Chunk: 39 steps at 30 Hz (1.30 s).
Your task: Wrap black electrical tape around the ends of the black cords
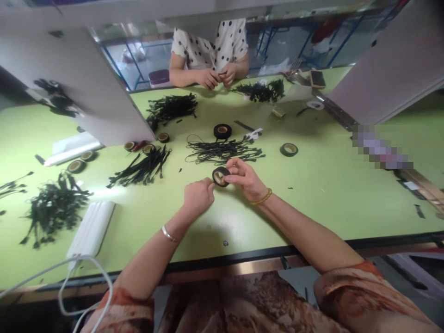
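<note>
The tape roll [218, 177], pinched by the right hand's [246, 180] fingers, is best steadied; whether the left hand [198, 198] beside it pinches anything cannot be told.

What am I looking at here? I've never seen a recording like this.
There is no machine: a person works bare-handed, filmed by one head-worn camera looking forward and down. The right hand holds a roll of black tape; the left hand is curled at its edge, though what it grips is too small to tell. On the green table lie bunches of black cables, other tape rolls and a white box with a white cord. A co-worker sits opposite.
</note>
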Tool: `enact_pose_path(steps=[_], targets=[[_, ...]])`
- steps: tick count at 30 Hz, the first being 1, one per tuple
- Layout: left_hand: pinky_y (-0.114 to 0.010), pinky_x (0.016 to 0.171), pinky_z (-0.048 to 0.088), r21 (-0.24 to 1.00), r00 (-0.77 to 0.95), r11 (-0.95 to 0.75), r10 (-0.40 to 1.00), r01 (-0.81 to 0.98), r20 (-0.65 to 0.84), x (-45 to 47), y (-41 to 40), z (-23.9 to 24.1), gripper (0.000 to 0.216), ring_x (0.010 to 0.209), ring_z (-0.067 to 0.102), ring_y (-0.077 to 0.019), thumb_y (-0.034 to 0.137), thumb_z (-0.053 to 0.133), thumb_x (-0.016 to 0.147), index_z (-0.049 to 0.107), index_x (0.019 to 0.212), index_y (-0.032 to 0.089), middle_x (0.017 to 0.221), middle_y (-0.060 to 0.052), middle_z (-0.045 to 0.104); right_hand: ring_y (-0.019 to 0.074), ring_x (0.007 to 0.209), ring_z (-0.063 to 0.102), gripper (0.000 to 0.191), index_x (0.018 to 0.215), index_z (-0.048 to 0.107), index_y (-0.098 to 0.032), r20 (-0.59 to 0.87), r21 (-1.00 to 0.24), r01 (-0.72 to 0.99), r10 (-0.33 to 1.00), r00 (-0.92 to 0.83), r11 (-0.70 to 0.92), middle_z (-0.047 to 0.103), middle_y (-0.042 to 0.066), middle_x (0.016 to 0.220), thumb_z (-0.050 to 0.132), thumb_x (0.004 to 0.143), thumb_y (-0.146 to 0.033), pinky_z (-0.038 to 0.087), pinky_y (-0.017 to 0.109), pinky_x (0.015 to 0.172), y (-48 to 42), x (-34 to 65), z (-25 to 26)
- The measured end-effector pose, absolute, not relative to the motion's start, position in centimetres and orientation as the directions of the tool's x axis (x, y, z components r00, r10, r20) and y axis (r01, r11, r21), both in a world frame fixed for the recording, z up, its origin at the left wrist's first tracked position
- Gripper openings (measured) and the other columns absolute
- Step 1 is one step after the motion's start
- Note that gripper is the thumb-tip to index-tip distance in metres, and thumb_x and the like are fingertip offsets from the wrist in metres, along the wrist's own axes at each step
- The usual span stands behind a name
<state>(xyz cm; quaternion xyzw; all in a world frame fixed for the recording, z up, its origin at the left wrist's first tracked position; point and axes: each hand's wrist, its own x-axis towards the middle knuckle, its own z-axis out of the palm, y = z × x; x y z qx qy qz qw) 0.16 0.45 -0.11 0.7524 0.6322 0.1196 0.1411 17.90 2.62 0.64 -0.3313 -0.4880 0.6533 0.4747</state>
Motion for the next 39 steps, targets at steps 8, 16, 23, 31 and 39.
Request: enact_pose_path(steps=[8, 16, 23, 31, 39], targets=[[-0.020, 0.047, 0.024, 0.970, 0.120, 0.177, 0.973, 0.166, -0.198, -0.9, 1.7, 0.4, 0.018, 0.048, 0.032, -0.0072, 0.034, 0.055, 0.082, 0.054, 0.075, 0.017, 0.056, 0.006, 0.041, 0.0152, 0.078, 0.064, 0.033, 0.095, 0.058, -0.021, 0.432, -0.888, 0.041, 0.863, -0.261, 0.457, 0.065, 0.002, 0.091, 0.078, 0.071, -0.031, 0.053, 0.033, 0.078, 3.5, 18.9, -0.1], [-0.019, 0.041, 0.013, 0.953, 0.155, 0.270, 0.956, -0.136, -0.249, -1.0, 1.9, 0.2, 0.032, 0.042, 0.020, -0.0044, 0.042, 0.069, 0.075, 0.046, 0.078, 0.020, 0.050, 0.012, 0.030, 0.0174, 0.073, 0.064, 0.041, 0.106, 0.051, -0.022, 0.412, -0.825, 0.201, 0.806, -0.425, 0.528, 0.066, 0.000, 0.078, 0.072, 0.071, -0.022, 0.051, 0.035, 0.077, 3.5, 18.8, -0.2], [-0.021, 0.052, 0.027, 0.988, 0.163, -0.009, 0.987, 0.152, -0.017, -1.0, 1.9, -1.3, 0.031, 0.054, 0.033, -0.0080, 0.047, 0.055, 0.088, 0.049, 0.076, 0.019, 0.059, 0.007, 0.041, 0.0182, 0.072, 0.065, 0.048, 0.111, 0.049, -0.020, 0.302, -0.835, 0.298, 0.837, -0.456, 0.463, 0.070, 0.001, 0.078, 0.073, 0.070, -0.027, 0.048, 0.035, 0.076, 3.6, 18.7, -0.4], [-0.023, 0.057, 0.030, 0.902, 0.167, -0.145, 0.983, 0.406, 0.082, -1.2, 1.8, -0.8, 0.027, 0.059, 0.036, -0.0099, 0.038, 0.048, 0.089, 0.050, 0.071, 0.018, 0.061, 0.005, 0.041, 0.0104, 0.055, 0.051, 0.081, 0.137, 0.041, -0.017, 0.013, -0.872, 0.425, 0.879, -0.477, 0.243, 0.073, 0.003, 0.093, 0.080, 0.066, -0.030, 0.037, 0.026, 0.056, 3.3, 18.3, 0.3], [-0.022, 0.053, 0.031, 0.836, 0.321, -0.269, 0.940, 0.478, 0.119, -1.2, 1.0, 0.2, 0.025, 0.053, 0.038, -0.0087, 0.036, 0.050, 0.088, 0.057, 0.074, 0.017, 0.057, 0.005, 0.048, 0.0193, 0.083, 0.065, 0.065, 0.130, 0.052, -0.021, -0.087, -0.960, -0.156, 0.779, -0.621, -0.232, 0.072, 0.004, 0.095, 0.073, 0.070, -0.036, 0.048, 0.035, 0.077, 4.3, 19.7, 0.3]])
